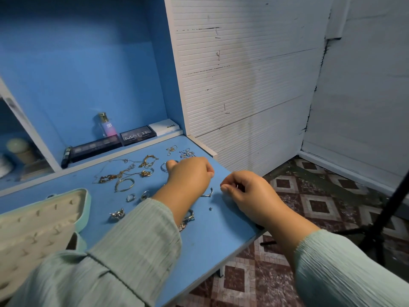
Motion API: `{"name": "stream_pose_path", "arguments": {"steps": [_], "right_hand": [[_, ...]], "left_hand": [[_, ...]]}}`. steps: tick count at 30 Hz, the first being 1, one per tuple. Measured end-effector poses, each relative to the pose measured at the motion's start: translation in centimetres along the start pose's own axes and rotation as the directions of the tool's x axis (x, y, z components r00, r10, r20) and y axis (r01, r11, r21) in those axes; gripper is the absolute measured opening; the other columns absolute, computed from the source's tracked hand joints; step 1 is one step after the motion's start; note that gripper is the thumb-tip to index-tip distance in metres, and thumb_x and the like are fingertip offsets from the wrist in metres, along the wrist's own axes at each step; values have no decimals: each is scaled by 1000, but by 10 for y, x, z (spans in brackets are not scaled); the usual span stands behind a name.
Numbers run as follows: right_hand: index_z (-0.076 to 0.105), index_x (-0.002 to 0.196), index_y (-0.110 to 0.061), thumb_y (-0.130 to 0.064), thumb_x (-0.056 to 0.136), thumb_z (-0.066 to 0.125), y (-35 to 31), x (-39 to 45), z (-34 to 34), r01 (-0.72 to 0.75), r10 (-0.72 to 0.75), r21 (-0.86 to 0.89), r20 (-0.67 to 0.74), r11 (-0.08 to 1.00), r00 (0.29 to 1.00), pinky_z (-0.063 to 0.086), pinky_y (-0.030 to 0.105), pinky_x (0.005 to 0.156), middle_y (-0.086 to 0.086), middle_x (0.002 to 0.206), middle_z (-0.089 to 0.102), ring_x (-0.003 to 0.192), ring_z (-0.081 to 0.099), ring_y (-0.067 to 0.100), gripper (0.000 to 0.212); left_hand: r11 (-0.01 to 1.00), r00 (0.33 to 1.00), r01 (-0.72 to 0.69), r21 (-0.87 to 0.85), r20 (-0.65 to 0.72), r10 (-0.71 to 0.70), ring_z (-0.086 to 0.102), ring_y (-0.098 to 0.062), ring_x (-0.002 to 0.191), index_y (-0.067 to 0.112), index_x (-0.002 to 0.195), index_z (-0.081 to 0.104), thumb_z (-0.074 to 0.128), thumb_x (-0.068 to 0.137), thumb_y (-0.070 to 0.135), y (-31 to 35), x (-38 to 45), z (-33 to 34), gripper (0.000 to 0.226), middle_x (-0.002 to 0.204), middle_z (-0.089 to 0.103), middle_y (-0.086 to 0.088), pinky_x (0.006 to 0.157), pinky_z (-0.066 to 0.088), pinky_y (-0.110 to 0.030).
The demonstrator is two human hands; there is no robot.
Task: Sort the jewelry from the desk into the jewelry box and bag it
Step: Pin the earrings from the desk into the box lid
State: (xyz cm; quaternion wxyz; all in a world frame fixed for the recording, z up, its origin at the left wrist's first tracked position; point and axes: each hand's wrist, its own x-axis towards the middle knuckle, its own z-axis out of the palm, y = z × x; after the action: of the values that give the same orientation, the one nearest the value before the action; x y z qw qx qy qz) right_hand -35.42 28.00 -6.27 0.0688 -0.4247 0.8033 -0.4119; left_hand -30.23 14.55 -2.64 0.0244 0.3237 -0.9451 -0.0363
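Several gold and silver chains, rings and bracelets lie scattered on the blue desk (pixel 210 238). A gold chain (pixel 148 160) lies at the back, a silver bangle (pixel 124 184) in the middle, small rings (pixel 130 197) nearer me. An open mint jewelry box (pixel 42 220) with a cream ring-slot lining sits at the left. My left hand (pixel 190 173) hovers over the jewelry with its fingers curled; what it holds is hidden. My right hand (pixel 245 191) pinches a small silver piece (pixel 236 186) at the desk's right edge. A silver ring (pixel 209 193) lies between the hands.
Makeup palettes (pixel 137 136), a white box (pixel 163 127) and a small perfume bottle (pixel 107 125) line the blue shelf behind the desk. A white ribbed wall panel stands to the right. A patterned tile floor and a black tripod leg (pixel 382 218) lie beyond the desk edge.
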Motion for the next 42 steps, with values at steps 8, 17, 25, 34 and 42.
{"name": "stream_pose_path", "arguments": {"steps": [8,17,25,34,42], "right_hand": [[60,85,-22,-28,89,59,-11,-2,-5,2,5,-71,89,997,996,36,15,63,-6,84,54,73,47,7,7],[60,77,-24,-24,87,63,-57,-11,0,145,-122,-128,170,981,978,38,19,69,-10,83,51,75,48,7,10],[62,77,-23,-21,88,61,-108,-33,20,217,-210,-6,222,976,952,40,14,61,-10,78,52,65,47,4,12],[59,68,-34,-23,87,62,-156,-58,66,284,-302,105,349,953,887,43,16,68,-14,78,57,73,53,1,22],[64,75,-28,-23,88,61,-181,-70,96,290,-323,146,325,946,889,37,2,58,-20,68,58,62,49,-15,15]], "left_hand": [[961,997,82,-262,23,-79,55,-15,109,34,106,61,48,96,36,-23,-51,-17,16,111,64,11,103,23,-38],[853,990,106,-512,-28,-140,58,-25,98,36,71,58,56,92,26,-53,-92,-36,24,94,65,12,92,44,-40],[816,981,31,-577,-140,-137,57,-12,77,41,75,59,57,89,28,-86,-142,-62,19,83,58,19,90,48,-37],[806,955,106,-582,-166,-245,42,-5,41,41,76,65,57,87,30,-146,-192,-69,17,58,56,22,54,33,-22],[813,916,185,-553,-202,-346,44,-10,46,41,71,63,59,87,29,-203,-227,-69,21,51,52,16,54,32,-24]]}}
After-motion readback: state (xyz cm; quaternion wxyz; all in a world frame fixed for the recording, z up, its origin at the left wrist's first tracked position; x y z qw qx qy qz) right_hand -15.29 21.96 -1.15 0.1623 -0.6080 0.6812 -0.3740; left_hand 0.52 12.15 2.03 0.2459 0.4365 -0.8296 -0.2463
